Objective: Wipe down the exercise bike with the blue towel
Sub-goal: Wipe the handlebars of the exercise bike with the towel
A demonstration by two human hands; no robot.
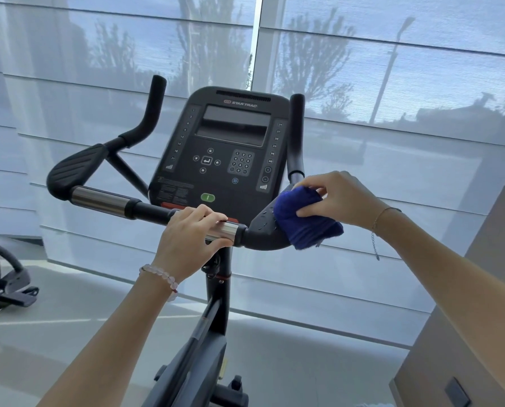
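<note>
While the left hand [192, 236] curls round a chrome section of the handlebar [151, 210], fingers wrapped over the top, the right hand [340, 198] holds the bunched blue towel [301, 221] against the padded rest at the bar's right end, thumb & fingers pinching the cloth. The exercise bike [216, 312] stands before a window w/ sheer blinds [392, 83]; its console [233, 142] screen is dark.

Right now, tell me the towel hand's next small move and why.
Probably drag the blue towel inward along the right armrest pad. The right hand holds it bunched over the pad's outer end, the inner part lies uncovered, and the left hand grips the chrome bar section.
</note>
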